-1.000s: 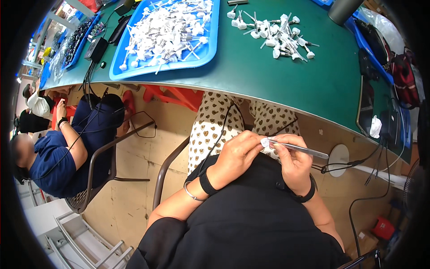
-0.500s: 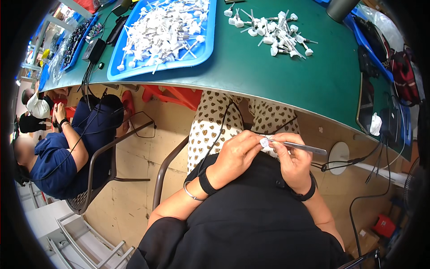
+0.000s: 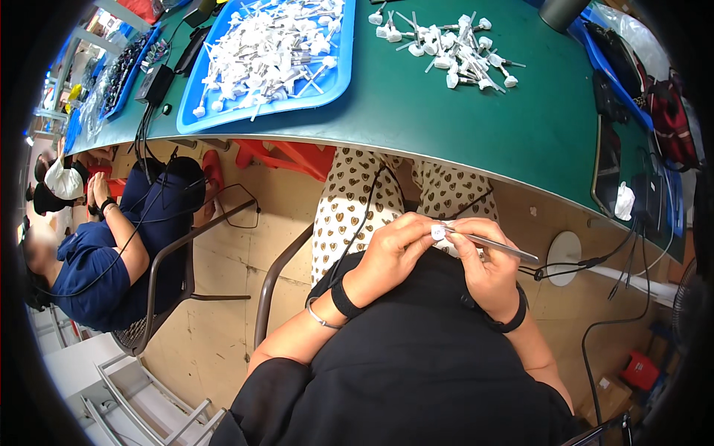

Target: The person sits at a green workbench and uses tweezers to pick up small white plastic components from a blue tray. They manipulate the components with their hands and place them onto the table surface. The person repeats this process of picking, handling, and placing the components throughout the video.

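Above my lap, my left hand pinches a small white plastic part between thumb and fingers. My right hand is closed round metal tweezers, whose back end sticks out to the right. The tweezer tips meet the white part; exactly where they touch is too small to make out. On the table lies a loose pile of white-headed parts with thin stems. Many more of the same kind fill a blue tray to the left of that pile.
The green table has its near edge just beyond my knees. At its right stand a dark cylinder, a flat dark device and cables. A black box with cords lies left of the tray. A co-worker sits at the left.
The tweezers have tilted slightly, their back end now lower. The white part has turned a little between my fingers. Both hands stay in nearly the same place.
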Available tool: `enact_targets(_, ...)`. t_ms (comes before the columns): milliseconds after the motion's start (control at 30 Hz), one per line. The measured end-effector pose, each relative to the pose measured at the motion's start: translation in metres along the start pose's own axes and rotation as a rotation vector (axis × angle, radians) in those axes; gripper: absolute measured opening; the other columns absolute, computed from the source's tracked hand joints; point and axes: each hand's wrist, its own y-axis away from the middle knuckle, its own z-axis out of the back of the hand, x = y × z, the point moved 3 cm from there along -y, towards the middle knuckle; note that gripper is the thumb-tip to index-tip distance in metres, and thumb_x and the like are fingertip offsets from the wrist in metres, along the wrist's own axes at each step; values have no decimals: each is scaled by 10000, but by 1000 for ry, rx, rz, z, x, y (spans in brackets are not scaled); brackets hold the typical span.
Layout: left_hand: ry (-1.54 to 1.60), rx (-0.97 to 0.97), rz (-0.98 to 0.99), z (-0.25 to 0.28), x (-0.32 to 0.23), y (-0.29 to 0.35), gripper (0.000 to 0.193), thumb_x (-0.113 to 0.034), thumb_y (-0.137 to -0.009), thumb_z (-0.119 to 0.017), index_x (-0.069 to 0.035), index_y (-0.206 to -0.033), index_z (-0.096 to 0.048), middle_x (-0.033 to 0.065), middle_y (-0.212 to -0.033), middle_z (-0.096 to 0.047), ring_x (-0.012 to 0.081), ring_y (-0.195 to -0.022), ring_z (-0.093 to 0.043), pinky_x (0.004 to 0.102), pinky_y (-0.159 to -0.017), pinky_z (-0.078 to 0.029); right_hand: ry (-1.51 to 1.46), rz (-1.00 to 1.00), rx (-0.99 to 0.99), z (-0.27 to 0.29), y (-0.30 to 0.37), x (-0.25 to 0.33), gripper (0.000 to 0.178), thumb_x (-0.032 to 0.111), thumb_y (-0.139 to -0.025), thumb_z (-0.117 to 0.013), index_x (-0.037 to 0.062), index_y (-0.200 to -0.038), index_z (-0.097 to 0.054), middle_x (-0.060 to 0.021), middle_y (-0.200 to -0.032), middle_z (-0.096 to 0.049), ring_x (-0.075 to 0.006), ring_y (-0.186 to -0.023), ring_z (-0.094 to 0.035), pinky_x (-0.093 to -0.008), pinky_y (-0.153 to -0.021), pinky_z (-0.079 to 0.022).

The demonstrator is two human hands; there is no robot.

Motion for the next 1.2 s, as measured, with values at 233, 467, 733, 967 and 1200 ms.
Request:
enact_targets(233, 91, 21, 83, -1, -1, 0, 192, 10, -937, -696, 9, -1125, -739, 127, -1043, -737, 221, -902, -713, 312, -769, -590, 35, 128, -47, 5, -1, 6, 117, -5, -925, -725, -19, -1030, -675, -147, -969, -732, -235, -828, -729, -317, -719, -588)
enact_targets(467, 129, 5, 72, -1, 1, 0, 186, 0, -946, -691, 8, -1126, -740, 130, -1057, -740, 226, -919, -712, 316, -785, -588, -1, 172, 30, 2, -3, 5, 147, -21, -896, -737, -11, -1026, -670, -144, -979, -737, -281, -877, -727, -357, -759, -583)
enact_targets(733, 90, 2, 68, 1, 1, 1, 179, -18, -940, -708, 5, -1114, -744, 132, -1055, -745, 238, -933, -714, 325, -804, -580, 27, 228, 57, 0, -6, 4, 143, -27, -897, -728, -9, -1028, -674, -141, -992, -741, -298, -878, -725, -366, -760, -579)
enact_targets(967, 117, 11, 83, 1, 0, 1, 170, -19, -936, -713, 1, -1101, -749, 127, -1040, -745, 235, -906, -718, 323, -789, -582, -148, -15, 23, -1, 2, -8, 79, -12, -943, -702, -32, -1016, -678, -127, -984, -741, -212, -868, -729, -317, -771, -592)
enact_targets(1200, 88, 24, 48, 1, 0, 2, 162, -14, -931, -716, -5, -1090, -750, 117, -1008, -742, 229, -871, -715, 324, -765, -578, -488, -311, 7, -3, 5, -13, 102, 13, -1008, -637, -61, -1078, -629, -143, -1032, -730, -189, -954, -738, -291, -858, -609)
